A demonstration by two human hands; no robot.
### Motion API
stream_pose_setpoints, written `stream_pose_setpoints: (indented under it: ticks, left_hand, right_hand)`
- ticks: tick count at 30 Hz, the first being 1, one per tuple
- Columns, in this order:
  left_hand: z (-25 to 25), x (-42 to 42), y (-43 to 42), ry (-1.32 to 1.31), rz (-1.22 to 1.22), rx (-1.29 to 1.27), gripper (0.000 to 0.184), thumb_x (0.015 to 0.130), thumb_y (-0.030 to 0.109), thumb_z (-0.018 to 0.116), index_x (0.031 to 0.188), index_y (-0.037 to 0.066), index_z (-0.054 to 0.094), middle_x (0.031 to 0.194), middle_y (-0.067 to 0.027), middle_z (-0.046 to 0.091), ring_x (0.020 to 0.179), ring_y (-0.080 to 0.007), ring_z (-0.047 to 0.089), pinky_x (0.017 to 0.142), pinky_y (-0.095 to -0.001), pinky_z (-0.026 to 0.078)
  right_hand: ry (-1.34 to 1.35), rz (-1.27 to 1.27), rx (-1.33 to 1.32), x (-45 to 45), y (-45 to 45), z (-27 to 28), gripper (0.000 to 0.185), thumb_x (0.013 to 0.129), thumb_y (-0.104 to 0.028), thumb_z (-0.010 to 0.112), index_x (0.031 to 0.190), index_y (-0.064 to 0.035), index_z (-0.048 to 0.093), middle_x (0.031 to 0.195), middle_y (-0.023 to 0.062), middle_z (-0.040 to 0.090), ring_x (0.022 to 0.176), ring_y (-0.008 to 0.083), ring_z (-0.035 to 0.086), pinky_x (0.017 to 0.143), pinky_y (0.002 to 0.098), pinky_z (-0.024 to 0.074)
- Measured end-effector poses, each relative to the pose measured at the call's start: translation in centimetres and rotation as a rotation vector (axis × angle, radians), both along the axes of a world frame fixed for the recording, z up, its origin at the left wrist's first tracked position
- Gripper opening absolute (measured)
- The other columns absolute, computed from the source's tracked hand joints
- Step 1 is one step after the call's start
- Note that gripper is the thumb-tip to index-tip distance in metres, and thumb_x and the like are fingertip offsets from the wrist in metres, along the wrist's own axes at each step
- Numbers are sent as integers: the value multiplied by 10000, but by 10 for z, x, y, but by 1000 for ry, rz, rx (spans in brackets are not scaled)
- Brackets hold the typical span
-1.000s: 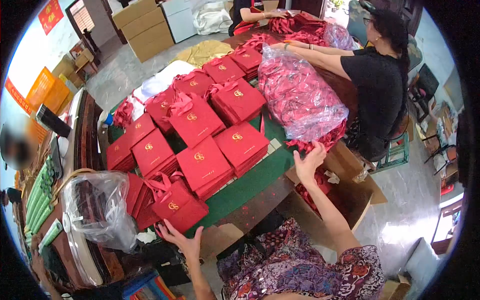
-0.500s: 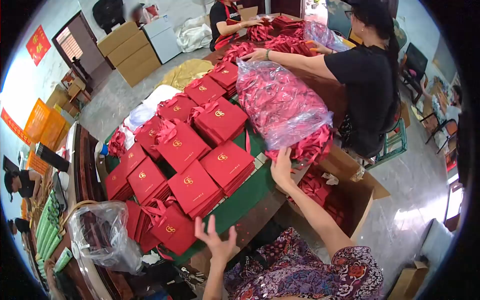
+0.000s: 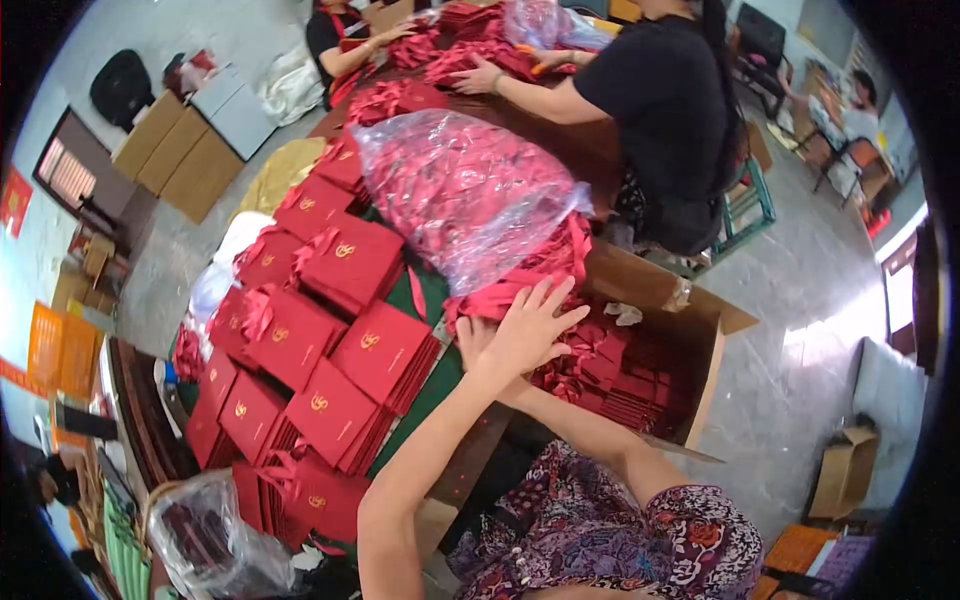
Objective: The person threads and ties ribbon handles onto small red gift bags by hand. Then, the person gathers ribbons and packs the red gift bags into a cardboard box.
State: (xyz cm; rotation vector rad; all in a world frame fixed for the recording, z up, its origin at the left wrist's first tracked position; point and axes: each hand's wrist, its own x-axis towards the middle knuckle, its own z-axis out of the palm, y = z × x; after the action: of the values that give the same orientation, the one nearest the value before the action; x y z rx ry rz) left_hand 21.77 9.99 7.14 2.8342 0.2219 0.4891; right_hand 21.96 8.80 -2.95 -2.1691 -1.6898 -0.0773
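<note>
A clear plastic bag [image 3: 455,190] packed with red ribbon-handled paper bags lies on the table, its end near me uncovered. My left hand [image 3: 532,325] reaches across, fingers spread, over the red ribbons [image 3: 540,262] at that end. Beneath it, my right arm crosses leftward. My right hand [image 3: 474,342] is at the pile's lower edge with its visible fingers extended; my left wrist hides part of it. To the left, red gift bags [image 3: 340,412] with gold lettering lie in stacks on a green cloth [image 3: 412,438].
An open cardboard box [image 3: 715,375] with more red bags [image 3: 625,375] stands below the table edge on my right. Across the table, a co-worker in black [image 3: 650,120] and another person [image 3: 335,45] handle red bags. A crumpled plastic bag [image 3: 215,530] sits at lower left.
My left hand has moved up and right, from beside the stacks to the ribbons, crossing over my right arm. The view has turned right, and my right hand stays by the pile's edge.
</note>
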Motion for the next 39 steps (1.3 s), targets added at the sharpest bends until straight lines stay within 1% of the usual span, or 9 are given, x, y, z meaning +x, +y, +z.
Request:
stream_pose_setpoints:
  ticks: [4, 9, 13, 17, 19, 22, 25, 32, 39]
  left_hand:
    - [-40, 31, 14, 366, 73, 199, 702, 717, 445, 790, 1365, 287, 570, 1579, -159, 278, 1417, -408, 294, 1131, -578, 280]
    - [-72, 24, 27, 142, 47, 165, 509, 890, 371, 645, 1384, 287, 555, 1539, -135, 369, 1405, -376, 320, 1148, -540, 266]
    - [-64, 17, 30, 137, 29, 108, 512, 915, 212, 596, 1419, 241, 513, 1525, -113, 399, 1391, -354, 353, 1139, -521, 294]
    - [-73, 2, 36, 113, 16, 117, 572, 811, 55, 588, 1372, 161, 551, 1503, -86, 436, 1370, -325, 397, 1091, -509, 357]
    - [-79, -4, 33, 96, 35, 105, 564, 803, 49, 588, 1355, 161, 566, 1501, -81, 440, 1367, -323, 402, 1063, -503, 377]
    - [-81, -12, 30, 59, 67, 132, 531, 777, 29, 593, 1297, 136, 608, 1497, -91, 448, 1331, -323, 441, 982, -481, 425]
    - [-83, -17, 26, -5, 238, 71, 485, 754, 7, 610, 1237, 56, 621, 1464, -145, 465, 1222, -340, 516, 947, -466, 438]
    - [-80, -18, 15, -6, 434, -54, 488, 737, -38, 627, 1221, 23, 626, 1458, -145, 459, 1028, -335, 554, 891, -478, 445]
    - [-80, -14, 19, -25, 570, -127, 451, 832, -2, 599, 1281, 47, 605, 1410, -180, 494, 1040, -372, 548, 909, -484, 431]
  right_hand:
    - [165, -1, 75, -23, -14, -22, 482, 846, -161, 572, 1302, -34, 480, 1290, 253, 507, 938, 373, 638, 850, 522, 496]
    - [449, 269, 317, 3, -78, 12, 526, 857, -189, 636, 1347, -69, 490, 1373, 210, 458, 1285, 335, 436, 1105, 504, 302]
    - [571, 540, 356, 60, -139, 18, 348, 799, -95, 695, 1144, -103, 655, 1095, 133, 664, 1020, 294, 642, 876, 402, 523]
    - [733, -64, 549, 132, -125, -18, 111, 862, -17, 608, 961, -26, 658, 847, 151, 637, 745, 316, 626, 682, 367, 523]
    - [550, -185, 358, 181, -107, -90, 247, 872, -51, 621, 1118, -33, 598, 1013, 164, 605, 955, 336, 606, 796, 438, 496]
    - [365, -268, -263, 217, -91, -194, 991, 712, -517, 803, 1475, -109, 320, 1458, 264, 349, 1336, 482, 338, 1049, 612, 348]
    - [415, -298, -560, 226, -65, -243, 1255, 583, -731, 775, 1533, -127, 219, 1574, 292, 170, 1446, 511, 148, 1114, 688, 211]
    - [218, -18, -888, 163, -59, -286, 1122, 637, -720, 729, 1505, -125, 340, 1567, 278, 213, 1474, 479, 106, 1145, 686, 121]
    - [-13, 513, -683, 159, -120, -289, 982, 705, -575, 743, 1515, -201, 332, 1561, 225, 277, 1433, 428, 262, 1170, 567, 184]
